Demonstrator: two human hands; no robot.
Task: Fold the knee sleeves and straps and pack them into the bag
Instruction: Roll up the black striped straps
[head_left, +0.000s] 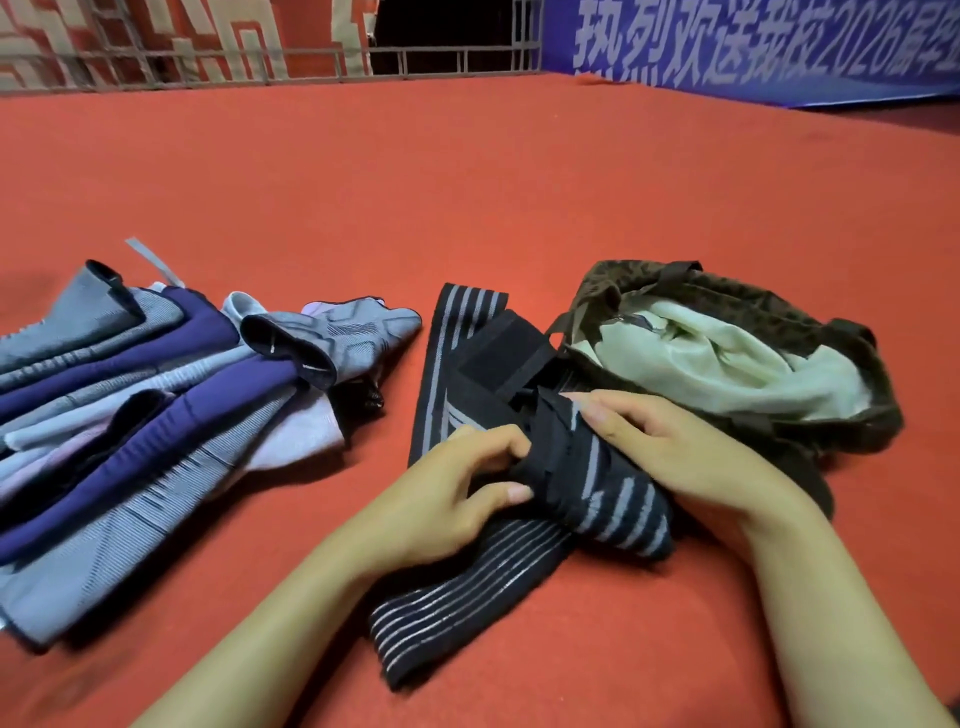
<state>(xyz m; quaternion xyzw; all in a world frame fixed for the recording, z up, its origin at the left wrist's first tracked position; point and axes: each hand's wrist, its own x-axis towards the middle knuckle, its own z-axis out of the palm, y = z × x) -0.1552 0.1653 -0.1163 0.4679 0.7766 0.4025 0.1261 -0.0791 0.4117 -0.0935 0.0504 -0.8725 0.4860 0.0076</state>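
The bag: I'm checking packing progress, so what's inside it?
Inside the bag only its crumpled pale green lining shows; no sleeves or straps are visible. Anything beneath the lining's folds is hidden.

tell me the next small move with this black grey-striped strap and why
Probably keep rolling the black grey-striped elastic strap: the left hand and right hand grip a half-made bundle, with loose tails still lying on the red cloth; the open brown bag waits beside it.

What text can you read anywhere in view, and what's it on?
"热烈欢送我校2026届": white characters on the blue banner, cut off at the frame's right edge; reading partly uncertain.
Striped strap, knee sleeves, bag: no readable text.
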